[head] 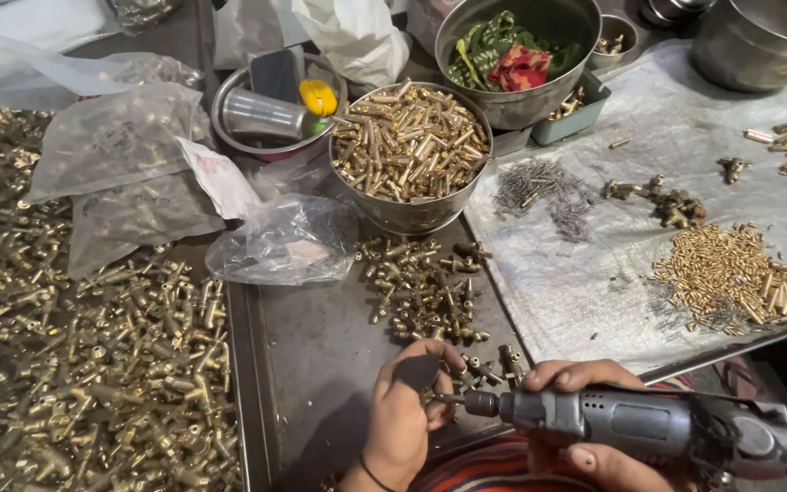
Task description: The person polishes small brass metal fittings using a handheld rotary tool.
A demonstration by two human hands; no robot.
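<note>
At your far left a heap of brass fittings (93, 364) covers the surface, with clear plastic bags (120, 146) lying above it. Next comes the dark metal tray (321, 364) in front of you; a smaller cluster of brass fittings (425, 292) lies on it, just below a steel bowl (412, 214) piled with brass tubes (409, 141). Your left hand (403, 410) sits at the tray's near edge, its fingers curled together and pinched on a small brass piece (430, 396) — most of it is hidden by your fingers. The tip of the grey rotary tool (649, 424) meets that piece. Your right hand (585, 451) is wrapped around the tool's body from beneath, fingers clamped on it. Further right, a grey sheet (594, 282) carries thin steel pins (539, 187) and a spread of small brass pins (721, 269) — well apart from your hands.
</note>
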